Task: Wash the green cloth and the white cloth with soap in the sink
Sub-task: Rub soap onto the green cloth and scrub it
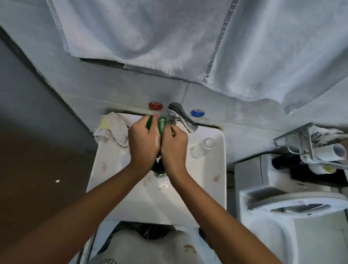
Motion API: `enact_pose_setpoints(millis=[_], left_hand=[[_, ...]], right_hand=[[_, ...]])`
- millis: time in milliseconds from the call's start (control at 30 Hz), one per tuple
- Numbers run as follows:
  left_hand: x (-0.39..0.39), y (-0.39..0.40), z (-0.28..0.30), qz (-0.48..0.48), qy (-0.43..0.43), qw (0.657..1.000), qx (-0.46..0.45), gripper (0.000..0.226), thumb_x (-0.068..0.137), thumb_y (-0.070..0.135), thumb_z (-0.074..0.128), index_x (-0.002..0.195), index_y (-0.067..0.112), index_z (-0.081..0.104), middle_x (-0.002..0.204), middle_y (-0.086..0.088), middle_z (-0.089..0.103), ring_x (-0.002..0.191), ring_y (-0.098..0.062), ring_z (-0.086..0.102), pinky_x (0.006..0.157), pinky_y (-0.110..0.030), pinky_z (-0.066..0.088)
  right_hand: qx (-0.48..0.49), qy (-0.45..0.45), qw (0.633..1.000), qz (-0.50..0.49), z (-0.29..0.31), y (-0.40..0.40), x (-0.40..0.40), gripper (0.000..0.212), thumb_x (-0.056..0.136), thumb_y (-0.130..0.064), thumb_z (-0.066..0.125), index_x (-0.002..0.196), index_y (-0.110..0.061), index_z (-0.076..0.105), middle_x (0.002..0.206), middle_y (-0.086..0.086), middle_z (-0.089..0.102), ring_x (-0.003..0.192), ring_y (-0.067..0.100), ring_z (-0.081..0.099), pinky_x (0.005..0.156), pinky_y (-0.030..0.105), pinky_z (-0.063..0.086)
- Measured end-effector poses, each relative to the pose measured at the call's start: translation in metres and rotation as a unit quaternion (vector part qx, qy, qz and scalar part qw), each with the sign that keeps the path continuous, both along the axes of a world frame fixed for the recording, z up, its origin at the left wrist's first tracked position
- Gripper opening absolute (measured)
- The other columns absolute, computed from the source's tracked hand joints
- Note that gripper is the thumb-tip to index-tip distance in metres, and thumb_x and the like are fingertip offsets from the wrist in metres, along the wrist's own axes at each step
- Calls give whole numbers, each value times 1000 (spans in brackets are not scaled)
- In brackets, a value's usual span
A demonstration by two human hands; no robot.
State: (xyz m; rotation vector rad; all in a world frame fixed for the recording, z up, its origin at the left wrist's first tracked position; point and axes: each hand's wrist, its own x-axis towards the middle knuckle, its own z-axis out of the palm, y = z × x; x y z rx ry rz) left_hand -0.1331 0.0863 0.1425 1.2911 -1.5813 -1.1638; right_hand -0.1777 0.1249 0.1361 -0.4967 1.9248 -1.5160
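The green cloth point(161, 124) is bunched between both my hands over the white sink point(204, 188), just under the chrome tap point(182, 117). My left hand point(142, 140) grips its left side with curled fingers. My right hand point(174, 147) grips the right side, knuckles touching the left hand. A dark green end hangs below my wrists near the drain point(159, 174). The white cloth point(111, 130) lies crumpled on the sink's back left corner, with a yellow patch. I see no soap bar.
A clear empty glass point(202, 147) lies on the sink's right rim. Red point(155, 105) and blue point(197, 113) knobs sit on the wall behind. A large white towel point(176, 32) hangs above. A toilet point(288, 203) and a wire rack point(321, 147) stand at the right.
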Motion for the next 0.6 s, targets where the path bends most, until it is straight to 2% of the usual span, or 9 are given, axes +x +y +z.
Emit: enact_pose_setpoints(millis=[67,133,167,267,400,467,533,600], left_hand=[[3,-10,-5,10,-4,999,32,45,96,18,51,54,23,38,49,8,40,47,-6,36,52,-28,30],[2,2,-4,-1,-2,1000,21,45,96,18,51,53,25,38,48,8,39,46,-6,35,50,-25,30],[2,11,-1,-15,4,1000,1,43,96,17,51,55,24,42,48,10,41,45,-5,39,48,-20,31],[4,17,1,-27,15,999,-23,32,96,15,51,64,14,54,53,11,48,49,1,49,49,-9,33],[4,-5,-10,-14,7,1000,26,46,98,16,48,52,20,40,49,5,42,47,-6,36,51,-26,32],[4,2,-12,-23,-2,1000,15,49,98,15,47,51,24,38,47,7,40,44,-4,35,48,-23,30],[3,7,-11,-29,-17,999,-11,49,97,12,47,51,24,37,46,10,39,41,-4,36,45,-18,28],[3,-3,-9,-29,-24,999,-7,47,96,8,47,52,22,39,47,11,40,43,-5,36,47,-21,29]], right_hand=[[-2,2,999,44,-2,11,5,41,93,-16,50,52,-21,42,49,-4,39,53,17,39,52,37,36],[2,5,1000,27,-1,9,-1,41,92,-10,50,53,-18,41,49,-4,37,51,14,35,51,30,31],[6,-2,1000,2,0,2,-6,40,93,-7,49,54,-17,42,50,-3,38,51,12,35,51,28,30],[-4,-36,999,-28,4,-11,-8,40,94,-5,47,57,-18,46,53,-4,44,50,7,39,51,22,33],[15,0,999,33,2,11,3,42,92,-5,50,53,-18,44,51,-2,41,49,7,37,47,19,32],[19,12,999,23,0,9,-3,43,92,-5,51,52,-18,42,49,-5,39,43,2,34,45,15,29],[28,29,999,-9,0,-5,-10,45,95,-8,50,52,-18,42,51,-5,41,44,2,35,47,18,30],[22,46,998,-20,0,-12,-7,45,96,-8,48,53,-20,43,53,-4,43,46,3,36,49,19,31]])
